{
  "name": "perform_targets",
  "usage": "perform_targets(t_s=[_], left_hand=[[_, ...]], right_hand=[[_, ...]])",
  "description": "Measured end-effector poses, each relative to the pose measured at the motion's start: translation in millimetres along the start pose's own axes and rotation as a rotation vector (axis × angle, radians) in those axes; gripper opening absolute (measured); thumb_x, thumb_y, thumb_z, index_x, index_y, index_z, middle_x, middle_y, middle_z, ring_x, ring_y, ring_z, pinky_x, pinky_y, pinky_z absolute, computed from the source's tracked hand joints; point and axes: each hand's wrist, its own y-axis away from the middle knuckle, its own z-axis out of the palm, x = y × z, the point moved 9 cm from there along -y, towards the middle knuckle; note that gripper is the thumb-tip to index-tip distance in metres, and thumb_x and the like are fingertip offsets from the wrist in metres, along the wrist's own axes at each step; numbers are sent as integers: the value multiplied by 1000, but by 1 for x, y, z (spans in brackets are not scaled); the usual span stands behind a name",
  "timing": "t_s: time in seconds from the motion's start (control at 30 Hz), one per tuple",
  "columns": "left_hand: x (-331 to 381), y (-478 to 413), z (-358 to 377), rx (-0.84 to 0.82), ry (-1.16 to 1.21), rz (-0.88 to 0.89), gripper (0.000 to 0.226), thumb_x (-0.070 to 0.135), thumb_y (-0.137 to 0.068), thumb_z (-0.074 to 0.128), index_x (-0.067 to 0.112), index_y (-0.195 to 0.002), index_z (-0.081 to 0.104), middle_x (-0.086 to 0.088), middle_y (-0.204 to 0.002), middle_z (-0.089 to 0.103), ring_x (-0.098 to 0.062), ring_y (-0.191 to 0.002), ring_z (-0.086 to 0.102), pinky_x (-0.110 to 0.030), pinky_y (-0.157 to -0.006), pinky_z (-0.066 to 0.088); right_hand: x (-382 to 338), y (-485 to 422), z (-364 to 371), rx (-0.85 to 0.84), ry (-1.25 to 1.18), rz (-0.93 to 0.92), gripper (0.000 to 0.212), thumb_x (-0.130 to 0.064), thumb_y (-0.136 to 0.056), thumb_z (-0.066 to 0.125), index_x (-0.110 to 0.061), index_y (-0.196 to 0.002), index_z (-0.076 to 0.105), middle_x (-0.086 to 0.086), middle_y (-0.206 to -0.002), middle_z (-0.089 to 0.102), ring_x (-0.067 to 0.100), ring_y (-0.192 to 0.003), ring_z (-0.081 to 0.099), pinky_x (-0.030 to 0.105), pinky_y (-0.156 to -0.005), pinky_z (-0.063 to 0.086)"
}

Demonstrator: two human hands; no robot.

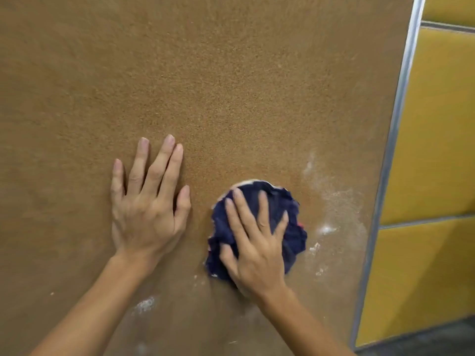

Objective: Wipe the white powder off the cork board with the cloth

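A brown cork board (205,73) fills most of the view. My right hand (254,247) presses a crumpled dark blue cloth (293,227) flat against the board's lower right part, fingers spread over it. My left hand (146,204) lies flat on the bare cork to the left of the cloth, fingers apart, holding nothing. White powder (326,201) is smeared on the cork to the right of the cloth, with small clumps below it. Another powder patch (145,304) sits near my left forearm.
A silver metal frame (395,129) runs along the board's right edge. Beyond it is a wall of yellow tiles (437,124) with grey joints. A dark floor strip (437,340) shows at the bottom right.
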Motion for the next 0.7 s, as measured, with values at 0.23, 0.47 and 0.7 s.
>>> perform_targets(t_s=[0.23,0.47,0.7], left_hand=[[-1,0,0,-14,-23,14,62,41,-105,42,16,-161,33,-1,-168,30,-29,-157,23,-56,-125,17],[21,-10,-4,8,68,26,59,36,-101,50,9,-153,45,-5,-162,41,-29,-154,31,-58,-123,17],[110,-30,17,-69,211,89,56,30,-101,51,14,-155,45,0,-164,38,-26,-155,29,-55,-126,10]], right_hand=[[115,-3,-30,238,-47,575,69,-42,-96,42,-20,-161,33,-5,-170,21,20,-160,13,67,-123,11],[71,4,-21,60,-65,341,71,-32,-98,45,-20,-163,18,-8,-171,10,26,-160,1,71,-118,8],[177,50,-41,164,-132,696,73,-43,-99,42,-33,-164,12,-14,-172,7,18,-160,1,75,-119,13]])
